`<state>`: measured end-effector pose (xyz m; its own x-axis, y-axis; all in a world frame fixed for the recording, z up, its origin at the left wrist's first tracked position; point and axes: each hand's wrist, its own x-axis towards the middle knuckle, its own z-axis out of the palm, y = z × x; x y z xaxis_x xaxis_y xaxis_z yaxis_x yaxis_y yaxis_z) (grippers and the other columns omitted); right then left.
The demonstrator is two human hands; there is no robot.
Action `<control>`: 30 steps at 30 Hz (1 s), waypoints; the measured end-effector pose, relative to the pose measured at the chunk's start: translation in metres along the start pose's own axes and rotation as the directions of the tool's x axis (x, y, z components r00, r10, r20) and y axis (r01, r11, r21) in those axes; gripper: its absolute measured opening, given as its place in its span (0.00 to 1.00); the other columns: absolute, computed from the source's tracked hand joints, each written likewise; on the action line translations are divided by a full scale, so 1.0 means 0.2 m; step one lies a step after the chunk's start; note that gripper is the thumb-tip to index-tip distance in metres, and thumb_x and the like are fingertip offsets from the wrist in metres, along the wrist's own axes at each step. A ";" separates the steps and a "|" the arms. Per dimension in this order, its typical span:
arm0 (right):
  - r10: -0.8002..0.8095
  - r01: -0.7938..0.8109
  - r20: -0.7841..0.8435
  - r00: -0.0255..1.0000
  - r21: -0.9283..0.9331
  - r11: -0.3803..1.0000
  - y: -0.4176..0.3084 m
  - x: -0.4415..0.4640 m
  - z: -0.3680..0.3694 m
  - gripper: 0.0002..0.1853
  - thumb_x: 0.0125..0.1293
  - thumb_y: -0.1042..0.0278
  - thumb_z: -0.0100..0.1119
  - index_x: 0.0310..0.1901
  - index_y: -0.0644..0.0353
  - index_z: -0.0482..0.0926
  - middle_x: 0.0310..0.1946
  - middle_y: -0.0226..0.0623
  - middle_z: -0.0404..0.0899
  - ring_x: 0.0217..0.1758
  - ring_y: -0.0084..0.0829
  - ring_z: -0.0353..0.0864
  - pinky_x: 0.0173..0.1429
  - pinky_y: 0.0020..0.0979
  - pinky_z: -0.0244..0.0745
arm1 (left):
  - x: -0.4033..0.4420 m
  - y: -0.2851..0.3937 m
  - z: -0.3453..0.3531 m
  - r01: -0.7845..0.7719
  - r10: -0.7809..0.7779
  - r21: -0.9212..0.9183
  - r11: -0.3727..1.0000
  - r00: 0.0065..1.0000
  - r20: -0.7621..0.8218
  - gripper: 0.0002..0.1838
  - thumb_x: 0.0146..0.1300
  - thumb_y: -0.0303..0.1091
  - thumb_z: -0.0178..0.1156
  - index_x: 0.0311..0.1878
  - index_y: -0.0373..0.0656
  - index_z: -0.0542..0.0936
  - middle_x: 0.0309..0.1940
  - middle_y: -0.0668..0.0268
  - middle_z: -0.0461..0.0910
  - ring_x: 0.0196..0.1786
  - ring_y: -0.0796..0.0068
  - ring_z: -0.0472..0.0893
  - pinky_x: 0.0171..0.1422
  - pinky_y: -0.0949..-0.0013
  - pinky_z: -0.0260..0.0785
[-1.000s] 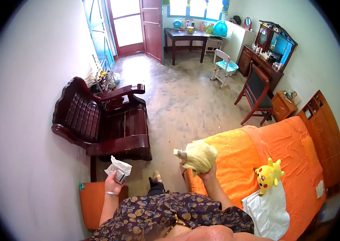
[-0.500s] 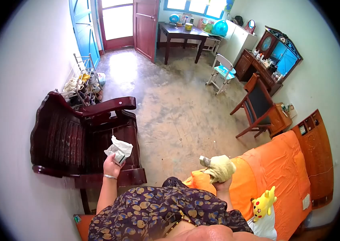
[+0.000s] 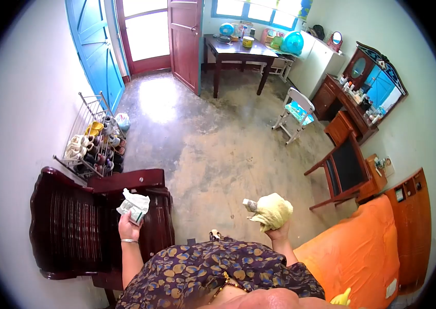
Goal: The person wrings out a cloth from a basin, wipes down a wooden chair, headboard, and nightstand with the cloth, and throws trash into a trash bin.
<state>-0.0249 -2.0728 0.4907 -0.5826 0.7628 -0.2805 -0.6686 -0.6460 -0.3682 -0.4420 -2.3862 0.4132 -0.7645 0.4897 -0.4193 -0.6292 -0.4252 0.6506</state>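
Observation:
My left hand [image 3: 128,228], with a bracelet at the wrist, is closed on a crumpled white packet [image 3: 134,207] in front of the dark wooden armchair [image 3: 68,226]. On the right, my right hand [image 3: 280,232] holds a bunched pale yellow cloth [image 3: 273,211] from below, over the bare floor beside the bed. A small greyish item [image 3: 250,205] sticks out of the cloth's left side; what it is I cannot make out. The two hands are well apart.
A shoe rack [image 3: 91,144] stands behind the armchair at the left. The orange bed [image 3: 357,247] is at the lower right, near a black-backed chair [image 3: 349,162]. Farther off are a white chair [image 3: 296,114], a dark table [image 3: 236,49], a dresser [image 3: 349,98] and an open red door [image 3: 184,41].
The view has moved forward past the bed; the armchair and bed now sit lower, and the yellow toy has mostly left the bottom edge. Both hands still hold the same things.

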 end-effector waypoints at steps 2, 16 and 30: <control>0.075 -0.075 0.036 0.997 -0.009 0.997 -0.03 0.25 0.14 0.25 0.69 0.46 0.46 0.57 0.56 0.73 0.53 0.41 0.78 0.53 0.44 0.79 0.51 0.50 0.79 | 0.12 -0.03 0.12 0.023 -0.024 -0.016 1.000 0.999 -0.044 0.15 0.67 0.34 0.54 0.57 0.51 0.72 0.51 0.68 0.79 0.50 0.67 0.79 0.45 0.57 0.72; 0.105 -0.059 0.212 0.972 -0.214 0.975 0.10 1.93 0.54 0.22 0.73 0.53 0.43 0.58 0.61 0.69 0.55 0.42 0.75 0.55 0.40 0.77 0.59 0.45 0.75 | 1.41 0.18 0.77 -0.076 0.068 -0.037 0.996 0.981 -0.181 0.17 0.62 0.32 0.62 0.55 0.47 0.77 0.48 0.64 0.79 0.50 0.65 0.79 0.45 0.54 0.72; 0.150 -0.180 -0.256 0.955 -0.095 0.979 -0.13 3.01 0.74 0.23 0.65 0.53 0.55 0.54 0.62 0.75 0.51 0.41 0.78 0.53 0.42 0.76 0.59 0.43 0.72 | 2.64 0.54 1.35 -0.072 0.066 -0.011 0.997 0.962 -0.267 0.11 0.63 0.33 0.62 0.49 0.52 0.78 0.39 0.72 0.83 0.38 0.73 0.81 0.37 0.63 0.72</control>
<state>-0.4261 -1.6010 0.4636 -0.5387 0.6382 -0.5500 -0.5064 -0.7670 -0.3940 -0.8764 -1.9691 0.4329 -0.8141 0.2397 -0.5290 -0.5742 -0.4680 0.6718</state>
